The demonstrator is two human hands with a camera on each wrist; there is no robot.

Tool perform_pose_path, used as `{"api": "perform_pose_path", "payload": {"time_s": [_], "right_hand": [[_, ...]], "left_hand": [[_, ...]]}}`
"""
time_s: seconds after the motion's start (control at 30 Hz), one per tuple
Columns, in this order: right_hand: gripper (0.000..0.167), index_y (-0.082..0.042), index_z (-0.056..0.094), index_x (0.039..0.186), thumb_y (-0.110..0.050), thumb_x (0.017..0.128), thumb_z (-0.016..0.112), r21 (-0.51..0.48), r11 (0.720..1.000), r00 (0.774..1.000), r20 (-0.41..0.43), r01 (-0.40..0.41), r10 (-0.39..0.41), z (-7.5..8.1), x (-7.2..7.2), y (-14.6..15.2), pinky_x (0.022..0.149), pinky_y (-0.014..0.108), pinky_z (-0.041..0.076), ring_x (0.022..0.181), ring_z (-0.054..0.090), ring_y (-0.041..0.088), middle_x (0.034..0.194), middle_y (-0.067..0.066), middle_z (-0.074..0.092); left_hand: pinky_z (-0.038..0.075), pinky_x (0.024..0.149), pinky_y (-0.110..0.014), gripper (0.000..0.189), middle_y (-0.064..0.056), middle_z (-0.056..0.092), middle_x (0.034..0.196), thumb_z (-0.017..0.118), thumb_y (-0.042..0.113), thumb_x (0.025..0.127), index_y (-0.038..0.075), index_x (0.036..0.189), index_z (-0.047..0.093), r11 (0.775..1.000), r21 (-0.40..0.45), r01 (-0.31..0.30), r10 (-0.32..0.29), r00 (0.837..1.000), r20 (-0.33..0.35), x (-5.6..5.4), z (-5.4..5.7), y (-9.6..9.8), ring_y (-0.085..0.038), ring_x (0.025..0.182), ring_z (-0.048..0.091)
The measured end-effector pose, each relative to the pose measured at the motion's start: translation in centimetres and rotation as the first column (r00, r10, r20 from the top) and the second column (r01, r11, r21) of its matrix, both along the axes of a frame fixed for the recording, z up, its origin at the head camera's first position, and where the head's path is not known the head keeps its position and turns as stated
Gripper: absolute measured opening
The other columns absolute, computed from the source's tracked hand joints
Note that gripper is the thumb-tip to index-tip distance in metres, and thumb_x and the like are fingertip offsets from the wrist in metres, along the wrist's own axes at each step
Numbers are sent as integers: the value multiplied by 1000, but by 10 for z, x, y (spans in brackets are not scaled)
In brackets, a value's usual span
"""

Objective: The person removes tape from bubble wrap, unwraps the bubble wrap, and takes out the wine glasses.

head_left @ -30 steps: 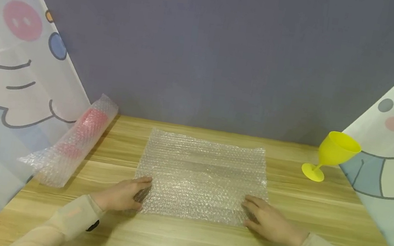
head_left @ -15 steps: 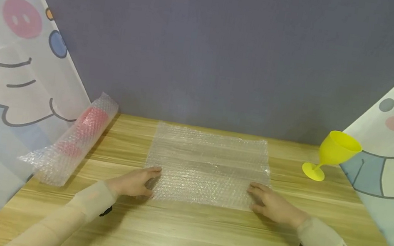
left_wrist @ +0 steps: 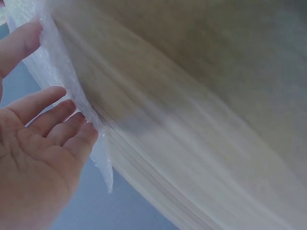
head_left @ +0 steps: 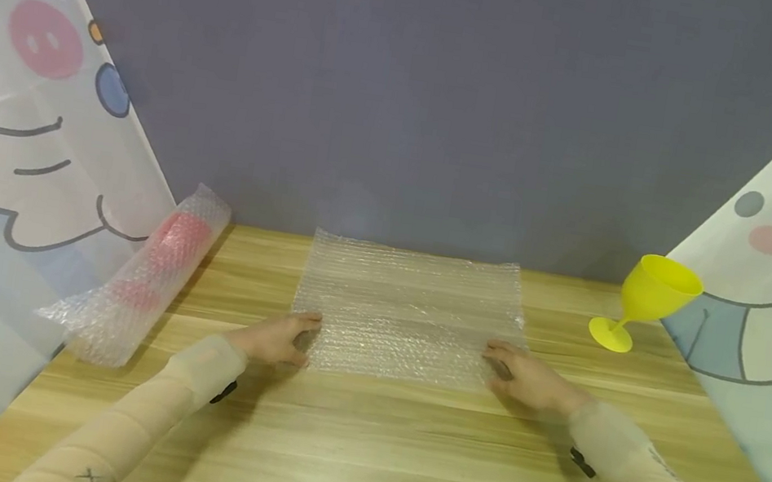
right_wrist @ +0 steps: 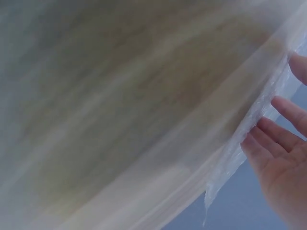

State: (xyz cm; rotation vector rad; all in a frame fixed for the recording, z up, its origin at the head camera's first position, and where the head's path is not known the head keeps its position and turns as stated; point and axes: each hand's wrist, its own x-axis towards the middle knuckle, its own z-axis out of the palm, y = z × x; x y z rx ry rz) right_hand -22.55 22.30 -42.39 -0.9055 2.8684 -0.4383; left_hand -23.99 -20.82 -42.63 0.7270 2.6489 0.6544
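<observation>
A clear sheet of bubble wrap (head_left: pixel 413 311) lies flat at the middle back of the wooden table. On its left edge, near the front corner, rests my left hand (head_left: pixel 276 338), thumb and fingers spread apart. My right hand (head_left: pixel 533 377) touches the opposite edge in much the same way. In the left wrist view, the slightly bent fingers (left_wrist: pixel 64 127) meet the edge of the wrap. The right wrist view has the fingertips (right_wrist: pixel 252 143) along the other edge, the palm bare.
A roll of bubble wrap (head_left: pixel 161 259) with something pink inside lies at the left, against the printed side panel. At the back right stands a yellow goblet (head_left: pixel 656 291). A grey panel (head_left: pixel 406 96) rises behind the wooden table (head_left: pixel 356 451).
Both hands have slid the bubble wrap sheet away from the person, toward the grey back panel. The left hand has also shifted slightly right. The roll and goblet have stayed put.
</observation>
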Motion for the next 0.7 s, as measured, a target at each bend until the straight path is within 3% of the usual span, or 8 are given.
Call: {"api": "perform_pose_path", "payload": {"time_s": [0.27,0.7], "right_hand": [[50,5,48,128,-20,86,62,-49,998,994,101,41,-36,2,-8,0,104,58,31,127,33,47,140,27,35],[52,5,49,126,-24,85,64,-67,996,993,102,60,-53,1,-12,3,104,59,30,127,33,47,139,28,36]], "left_hand": [[22,112,-50,69,-18,25,149,70,17,79,-5,136,37,1000,3,0,0,1000,-11,-8,-3,1,-38,135,24],[22,112,-50,72,-17,24,150,71,16,78,-4,137,36,997,75,-31,29,999,22,-12,-7,1,-38,136,24]]}}
